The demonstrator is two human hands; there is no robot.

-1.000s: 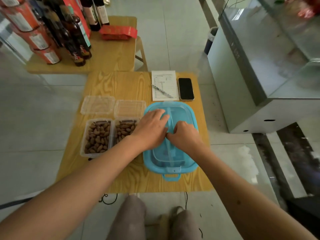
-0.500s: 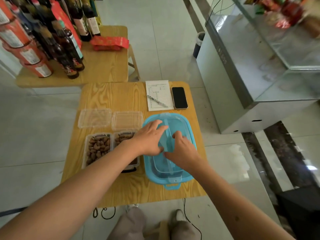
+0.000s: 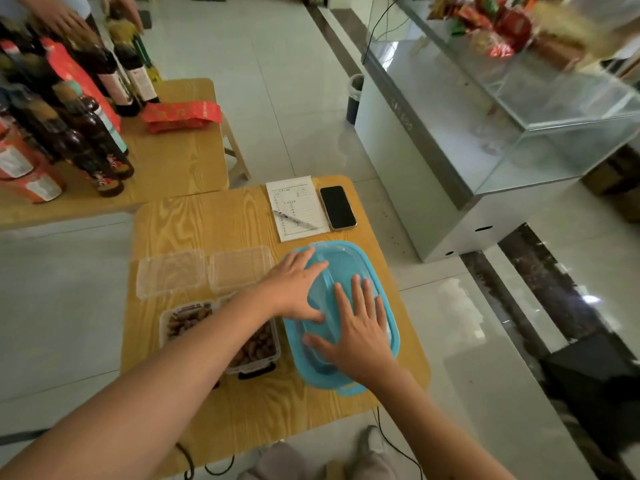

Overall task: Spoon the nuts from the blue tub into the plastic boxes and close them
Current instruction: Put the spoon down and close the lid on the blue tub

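Blue plastic lay under straight, spread fingers: the left hand (image 3: 294,289) and right hand (image 3: 360,336) both pressed flat on the lidded blue tub (image 3: 377,271). Just left of it on the wooden table (image 3: 207,216) sat two plastic boxes (image 3: 258,348) of nuts, lids open

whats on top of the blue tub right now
Its lid is on, and both hands lie flat on it: the left hand toward the far side, the right hand nearer. The lid and hands hide whatever is inside the tub.

wooden table (image 3: 221,216), blue tub (image 3: 377,271), nut boxes (image 3: 258,351), notepad (image 3: 294,202), phone (image 3: 337,206)
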